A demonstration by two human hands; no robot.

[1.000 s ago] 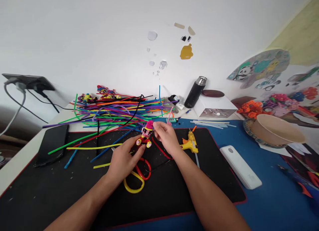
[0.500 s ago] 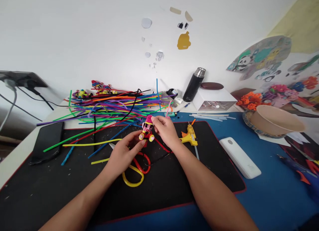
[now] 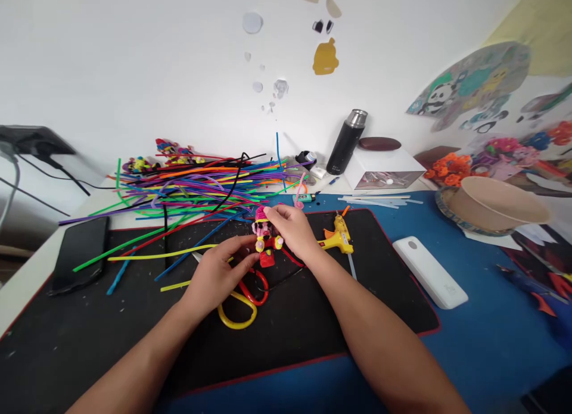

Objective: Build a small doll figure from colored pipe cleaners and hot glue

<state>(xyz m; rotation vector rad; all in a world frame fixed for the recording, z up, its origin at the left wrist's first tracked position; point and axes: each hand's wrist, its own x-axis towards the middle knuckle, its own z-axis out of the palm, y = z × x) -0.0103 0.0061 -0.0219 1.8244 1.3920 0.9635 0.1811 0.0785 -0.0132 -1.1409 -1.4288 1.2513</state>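
A small pipe-cleaner doll [image 3: 267, 243] with a pink hat, yellow cuffs and a red lower body is held upright between my hands, above the black mat. My right hand [image 3: 291, 230] pinches it at the pink hat. My left hand [image 3: 223, 270] grips its left side with thumb and fingers; the fingertips are partly hidden behind it. Below the doll lie scissors [image 3: 238, 326] with one yellow and one red handle loop, their blades mostly covered by my left hand. A pink pipe cleaner [image 3: 300, 193] with a coiled end stands out just beyond my right hand.
Many colored pipe cleaners [image 3: 201, 184] are heaped at the back left, near a black phone [image 3: 80, 256]. A yellow glue gun [image 3: 337, 238] lies right of my hands. Farther right are a white power bank [image 3: 429, 273], a bowl [image 3: 500, 202] and a black thermos [image 3: 346, 143].
The doll has turned slightly, and its red lower part now shows below my left fingers. Both hands keep hold of it. The camera view has shifted a little.
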